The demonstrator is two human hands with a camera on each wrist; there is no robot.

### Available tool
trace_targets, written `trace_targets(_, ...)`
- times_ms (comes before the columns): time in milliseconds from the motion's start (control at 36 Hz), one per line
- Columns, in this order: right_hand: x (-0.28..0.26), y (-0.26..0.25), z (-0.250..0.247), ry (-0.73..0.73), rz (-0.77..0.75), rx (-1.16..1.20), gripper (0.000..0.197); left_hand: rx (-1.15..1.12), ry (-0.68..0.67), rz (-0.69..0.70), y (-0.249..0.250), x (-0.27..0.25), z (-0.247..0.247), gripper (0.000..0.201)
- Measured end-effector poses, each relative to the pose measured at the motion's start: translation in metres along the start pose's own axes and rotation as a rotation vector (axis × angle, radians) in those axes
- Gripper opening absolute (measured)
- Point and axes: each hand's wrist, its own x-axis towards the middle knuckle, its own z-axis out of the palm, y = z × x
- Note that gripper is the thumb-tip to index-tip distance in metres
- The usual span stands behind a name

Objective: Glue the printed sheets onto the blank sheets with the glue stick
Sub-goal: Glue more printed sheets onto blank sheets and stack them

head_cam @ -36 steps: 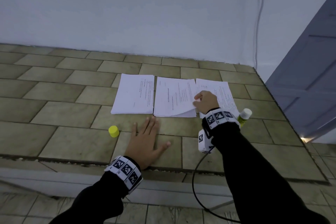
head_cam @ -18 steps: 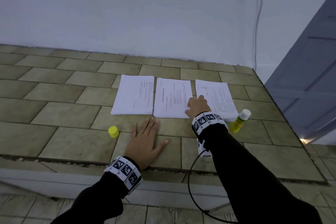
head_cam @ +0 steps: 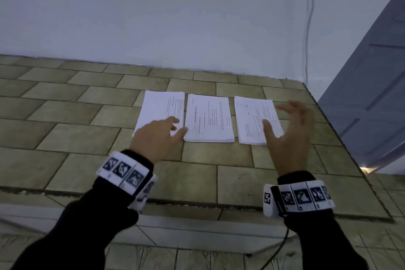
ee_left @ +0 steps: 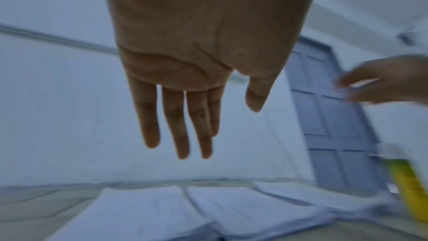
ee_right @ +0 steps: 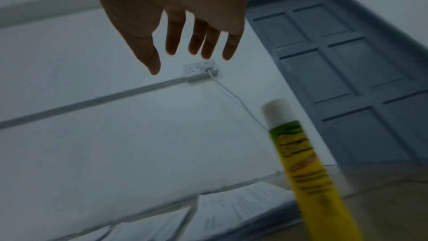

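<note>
Three white stacks of sheets lie side by side on the tiled counter: the left stack [head_cam: 157,109], the middle stack [head_cam: 208,118] and the right stack [head_cam: 252,120], each with print on top. My left hand [head_cam: 162,136] hovers over the left stack's near right corner, fingers relaxed and holding nothing. My right hand [head_cam: 289,131] hangs spread over the right stack's right edge, also holding nothing. The yellow-green glue stick [ee_right: 303,168] with its white tip stands uncapped beside the right stack. The right hand hides it in the head view.
The tiled counter [head_cam: 65,138] ends at a front edge near me and a right edge beside a grey door [head_cam: 372,105]. A wall socket with a white cable [ee_right: 201,69] is behind. A black cable [head_cam: 278,254] hangs from my right wrist.
My left hand has lifted off the counter and moved forward to the left stack. My right hand has left the middle stack's corner, risen and swung right over the right stack.
</note>
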Motion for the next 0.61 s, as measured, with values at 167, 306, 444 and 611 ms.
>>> trace_targets(167,-0.011,0.039,-0.006,0.003,0.385,0.056,0.082,0.238,-0.122,-0.22,-0.035,0.063,0.019,0.068)
trace_targets(306,-0.018,0.057,-0.003,-0.226,0.744,0.074,0.086,0.388,-0.193,-0.252,-0.049,0.085,0.042,0.07)
trace_targets(444,-0.022,0.063,-0.004,-0.319,0.75,-0.011,0.051,0.439,-0.218,-0.183,-0.052,0.096,0.051,0.066)
trace_targets(611,-0.02,0.066,-0.004,-0.359,0.719,-0.056,0.042,0.516,-0.27,-0.152,-0.048,0.101,0.051,0.054)
